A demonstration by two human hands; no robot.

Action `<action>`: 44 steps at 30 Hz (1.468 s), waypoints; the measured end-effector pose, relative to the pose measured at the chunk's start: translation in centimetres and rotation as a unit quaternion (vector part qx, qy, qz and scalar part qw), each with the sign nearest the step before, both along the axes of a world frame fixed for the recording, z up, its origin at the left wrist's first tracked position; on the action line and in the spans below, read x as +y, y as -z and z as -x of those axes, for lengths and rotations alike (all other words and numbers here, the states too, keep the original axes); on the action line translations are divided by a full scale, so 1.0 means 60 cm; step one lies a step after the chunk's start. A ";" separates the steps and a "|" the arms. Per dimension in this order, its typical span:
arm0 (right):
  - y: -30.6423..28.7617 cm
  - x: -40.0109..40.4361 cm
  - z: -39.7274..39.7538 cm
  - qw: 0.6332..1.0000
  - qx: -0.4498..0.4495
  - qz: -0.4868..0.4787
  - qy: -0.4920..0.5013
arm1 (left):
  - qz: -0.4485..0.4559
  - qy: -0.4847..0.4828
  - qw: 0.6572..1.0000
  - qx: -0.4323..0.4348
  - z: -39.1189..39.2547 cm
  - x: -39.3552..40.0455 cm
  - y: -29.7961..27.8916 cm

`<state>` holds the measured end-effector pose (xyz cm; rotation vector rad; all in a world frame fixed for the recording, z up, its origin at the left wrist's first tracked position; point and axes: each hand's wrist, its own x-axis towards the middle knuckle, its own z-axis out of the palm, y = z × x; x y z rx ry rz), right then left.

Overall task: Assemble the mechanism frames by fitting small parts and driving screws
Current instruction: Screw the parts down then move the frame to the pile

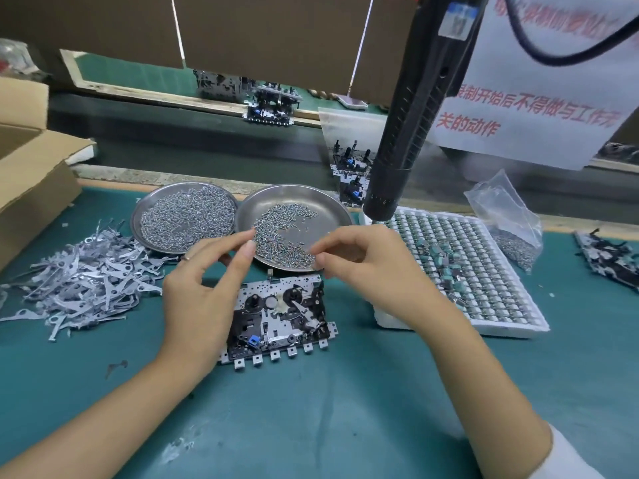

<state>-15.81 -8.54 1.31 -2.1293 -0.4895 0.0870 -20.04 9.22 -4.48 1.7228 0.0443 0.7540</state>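
Screw pick-up step, both hands at the near dish, frame waiting below.

Left hand (pixel 204 288) and right hand (pixel 366 267) hovered over the front edge of the half-full screw dish (pixel 294 205), w/ fingers curled toward thumbs as if pinching a screw. Too small to see whether either actually held one, so can't tell. Mechanism frame (pixel 280 319) lay flat on the green mat (pixel 345 409), just below the dish, between the wrists, untouched. Electric screwdriver (pixel 411 112) hung above right, unheld. Next, prob.: seat a screw in a frame hole, then bring the driver down square on it.
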 end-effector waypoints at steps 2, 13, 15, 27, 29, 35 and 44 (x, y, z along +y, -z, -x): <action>-0.012 -0.051 -0.001 0.997 -0.008 0.072 0.031 | 0.003 -0.004 1.000 0.001 0.002 -0.003 -0.002; 0.001 -0.207 -0.009 0.935 -0.037 0.308 0.173 | 0.025 0.011 1.000 0.008 -0.001 0.000 0.005; 0.005 -0.206 -0.009 0.938 -0.050 0.296 0.175 | 0.027 0.016 0.999 0.008 -0.002 0.002 0.006; 0.012 -0.214 -0.022 0.953 -0.038 0.239 0.184 | 0.022 0.036 0.999 0.011 0.001 0.000 0.005; 0.010 -0.209 -0.018 0.960 -0.048 0.206 0.181 | 0.015 0.035 0.999 0.013 0.003 0.001 0.005; -0.009 -0.130 0.019 0.970 0.118 -0.192 0.096 | -0.013 0.046 0.999 0.009 0.007 -0.005 0.000; 0.035 0.006 0.018 0.901 0.236 -0.364 -0.018 | -0.063 0.081 0.994 -0.024 0.013 -0.013 -0.004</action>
